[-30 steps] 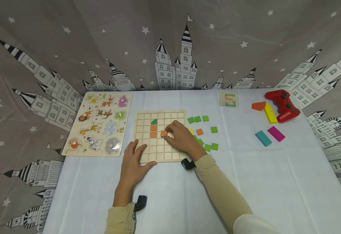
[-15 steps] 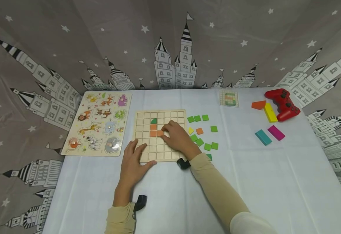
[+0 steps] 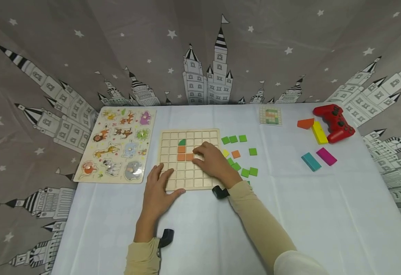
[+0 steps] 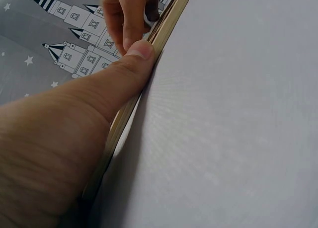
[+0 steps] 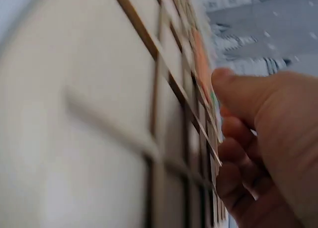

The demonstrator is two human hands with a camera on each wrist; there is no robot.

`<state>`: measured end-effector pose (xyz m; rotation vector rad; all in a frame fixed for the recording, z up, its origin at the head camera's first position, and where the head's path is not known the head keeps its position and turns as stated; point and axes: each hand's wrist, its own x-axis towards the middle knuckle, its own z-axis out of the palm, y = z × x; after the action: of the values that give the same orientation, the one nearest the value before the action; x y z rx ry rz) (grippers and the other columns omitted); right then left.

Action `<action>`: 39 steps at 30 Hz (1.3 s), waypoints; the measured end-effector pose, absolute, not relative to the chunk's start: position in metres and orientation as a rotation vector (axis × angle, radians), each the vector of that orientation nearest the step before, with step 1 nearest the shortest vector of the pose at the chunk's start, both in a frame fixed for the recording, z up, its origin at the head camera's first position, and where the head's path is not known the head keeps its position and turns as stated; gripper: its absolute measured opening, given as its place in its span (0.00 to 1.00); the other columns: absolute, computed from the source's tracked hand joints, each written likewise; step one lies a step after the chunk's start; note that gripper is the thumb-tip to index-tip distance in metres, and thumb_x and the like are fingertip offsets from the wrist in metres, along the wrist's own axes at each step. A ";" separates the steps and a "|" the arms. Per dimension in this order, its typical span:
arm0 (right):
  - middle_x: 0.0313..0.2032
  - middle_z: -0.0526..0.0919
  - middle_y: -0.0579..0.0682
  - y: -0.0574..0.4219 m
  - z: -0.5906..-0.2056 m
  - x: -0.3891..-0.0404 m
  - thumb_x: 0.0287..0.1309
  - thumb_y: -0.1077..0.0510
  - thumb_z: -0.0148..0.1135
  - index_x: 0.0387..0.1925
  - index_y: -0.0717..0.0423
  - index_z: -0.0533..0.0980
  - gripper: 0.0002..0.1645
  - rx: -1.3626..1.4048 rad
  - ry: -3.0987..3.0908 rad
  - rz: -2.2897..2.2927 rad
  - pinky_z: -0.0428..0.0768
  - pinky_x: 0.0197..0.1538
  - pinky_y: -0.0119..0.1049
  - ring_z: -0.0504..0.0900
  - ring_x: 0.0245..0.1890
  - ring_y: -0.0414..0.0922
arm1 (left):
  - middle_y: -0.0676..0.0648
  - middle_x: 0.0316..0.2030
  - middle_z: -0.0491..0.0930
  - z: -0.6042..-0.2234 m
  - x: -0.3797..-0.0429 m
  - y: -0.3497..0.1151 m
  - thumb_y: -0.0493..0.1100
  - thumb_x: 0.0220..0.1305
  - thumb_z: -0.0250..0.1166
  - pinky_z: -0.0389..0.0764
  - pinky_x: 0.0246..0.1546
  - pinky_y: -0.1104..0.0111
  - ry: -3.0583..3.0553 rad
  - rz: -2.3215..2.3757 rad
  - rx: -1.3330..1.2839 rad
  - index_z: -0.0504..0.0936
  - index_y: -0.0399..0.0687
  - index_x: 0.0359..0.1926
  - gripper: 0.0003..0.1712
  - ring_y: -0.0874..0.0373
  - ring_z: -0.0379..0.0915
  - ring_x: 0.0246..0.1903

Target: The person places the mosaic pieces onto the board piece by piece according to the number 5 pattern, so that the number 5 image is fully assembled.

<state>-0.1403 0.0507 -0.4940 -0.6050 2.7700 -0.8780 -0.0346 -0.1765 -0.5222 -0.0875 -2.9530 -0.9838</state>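
Note:
A pale wooden grid board [image 3: 190, 183] lies on the white-covered table. My left hand [image 3: 157, 194] rests at its front left corner, fingers spread on the left side and thumb along the front edge; the left wrist view shows that thumb [image 4: 136, 56] on the edge. In the grid sit a green quarter-round tile [image 3: 182, 142] and three orange square tiles [image 3: 181, 149] forming an L. At the right side of the last orange tile [image 3: 189, 157], which lies fully visible in its cell, are the thumb and bent fingers of my right hand [image 3: 214, 162].
Loose green tiles [image 3: 245, 173], a yellow piece [image 3: 226, 153] and an orange tile [image 3: 236, 154] lie right of the board. Behind is a pattern card [image 3: 270, 115]. An animal puzzle [image 3: 116, 145] stands left. Far right are coloured blocks [image 3: 311, 162] and a red game controller [image 3: 334, 123].
My right hand has brought the orange tile left into the cell beside the other orange tiles, then drawn slightly back right. My left hand has stayed at the board's corner.

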 end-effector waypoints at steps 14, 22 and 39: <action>0.51 0.78 0.53 0.176 -0.487 -0.139 0.64 0.54 0.70 0.64 0.53 0.78 0.28 -0.300 2.748 -0.964 0.77 0.55 0.46 0.75 0.48 0.49 | 0.38 0.77 0.56 -0.524 -0.034 -0.178 0.62 0.47 0.81 0.56 0.74 0.36 -2.948 -0.977 -0.060 0.74 0.49 0.69 0.50 0.37 0.42 0.80; 0.55 0.78 0.54 0.184 -0.492 -0.141 0.63 0.55 0.70 0.63 0.52 0.78 0.27 -0.315 2.704 -0.892 0.77 0.59 0.49 0.75 0.53 0.51 | 0.38 0.77 0.56 -0.522 -0.034 -0.176 0.62 0.47 0.81 0.55 0.74 0.35 -2.952 -0.996 -0.062 0.74 0.49 0.69 0.50 0.37 0.42 0.80; 0.47 0.78 0.53 0.178 -0.497 -0.135 0.65 0.50 0.67 0.55 0.58 0.82 0.22 -0.340 2.816 -0.867 0.78 0.53 0.44 0.73 0.44 0.48 | 0.38 0.78 0.56 -0.521 -0.034 -0.175 0.60 0.48 0.81 0.54 0.74 0.35 -2.951 -1.006 -0.060 0.74 0.49 0.68 0.49 0.37 0.42 0.80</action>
<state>-0.1347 0.1778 -0.4970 -0.3405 2.8165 -0.8667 -0.0343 -0.1747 -0.5208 -0.0598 -2.9512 -1.0057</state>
